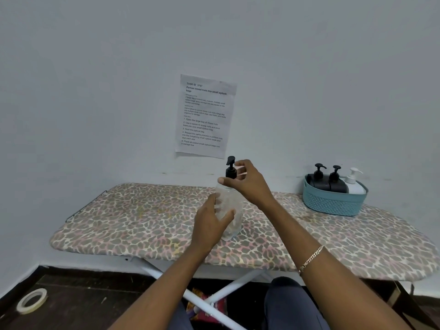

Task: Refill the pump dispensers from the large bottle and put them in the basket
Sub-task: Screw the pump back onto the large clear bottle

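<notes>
Gripping the clear pump dispenser (230, 211) round its body with the left hand (210, 225), fingers and thumb curled about the plastic, upright at the middle of the ironing board (133, 217). Pinching the black pump head (230, 168) at its collar with the right hand (248, 181) — thumb on the near side, fingers curled behind (slightly blurred, so hard to say how tight). Judging by that pairing, either screwing the pump on or off; cannot tell which, nor read any fill level through the clear wall. No large bottle anywhere in view.

Over at 2 o'clock from the dispenser, near the board's far right: a teal basket (333, 204) already holding two black pump dispensers (317, 181) and a white pump dispenser (355, 185), all upright, packed side by side. At 12 o'clock, a printed sheet (204, 115) stuck on the wall; at 8 o'clock, down on the floor, a roll of tape (32, 301).

Risks from here:
- Cross-threading the collar by turning with the pump tilted — then leaking later in the basket.
- Tipping the dispenser on the soft padded cover through a slackened left grip while twisting.
- Dribbling liquid from the dip tube onto the fabric on lifting the pump out.
- Knocking the three standing dispensers when squeezing a fourth into whatever room remains.
</notes>
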